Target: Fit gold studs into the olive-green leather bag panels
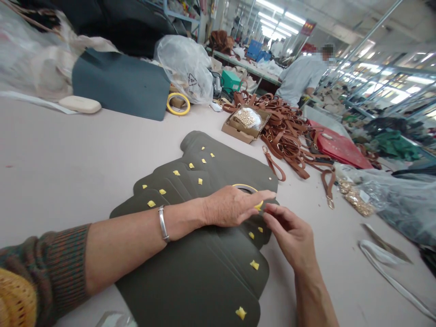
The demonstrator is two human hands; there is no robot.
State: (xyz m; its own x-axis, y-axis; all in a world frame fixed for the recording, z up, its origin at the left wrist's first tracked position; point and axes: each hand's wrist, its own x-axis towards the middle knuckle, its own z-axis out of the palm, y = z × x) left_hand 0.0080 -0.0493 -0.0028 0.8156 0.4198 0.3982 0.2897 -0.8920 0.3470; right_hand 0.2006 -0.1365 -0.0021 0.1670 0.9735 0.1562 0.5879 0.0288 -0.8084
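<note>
My left hand (230,206), with a silver bracelet at the wrist, grips a roll of yellow tape (245,186) above dark olive panels (190,268). Its index finger stretches to the right. Close by, thumb and fingertips pinched, is my right hand (293,231); whatever lies between those fingertips is too small to make out. A bit of yellow tape shows between the two hands. The panels overlap in a stepped fan on the table. Small yellow tape pieces (254,265) dot their edges, several along the upper left and several along the lower right.
Brown straps (282,131) are heaped behind a small cardboard box (240,131). Another yellow tape roll (178,104) stands by a dark blue-grey sheet (119,84). A bag of gold hardware (356,195) and white strips (391,272) lie right. A person (299,77) works farther back.
</note>
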